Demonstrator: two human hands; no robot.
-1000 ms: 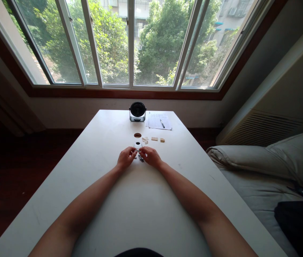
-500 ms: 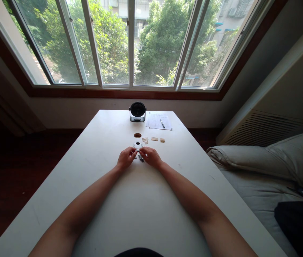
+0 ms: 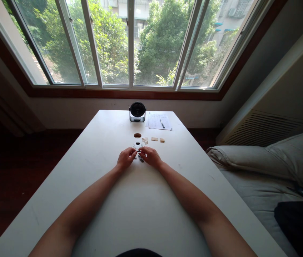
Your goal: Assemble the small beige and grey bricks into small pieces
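Near the middle of the white table [image 3: 138, 200], my left hand [image 3: 126, 157] and my right hand [image 3: 150, 156] face each other with fingers pinched. Between their fingertips is a small thin dark piece [image 3: 138, 151], too small to identify. Below it, a little cluster of dark grey bits [image 3: 141, 158] lies by my right fingers. Just beyond the fingertips rests a pale round dish-like ring [image 3: 134, 145] with a dark centre. Farther back is a brown round spot [image 3: 137, 135], a disc or an opening; I cannot tell which.
Tan dotted pieces [image 3: 154, 139] lie right of the brown spot, with a small tan block [image 3: 162, 140] beside them. A round black device on a stand [image 3: 137, 110] and paper [image 3: 155, 121] with a pen [image 3: 162, 123] are at the far end. A sofa [image 3: 248, 178] borders the right side.
Both hands stay in nearly the same place. The small piece between the fingertips looks darker and slightly turned; my right fingers have shifted a little.
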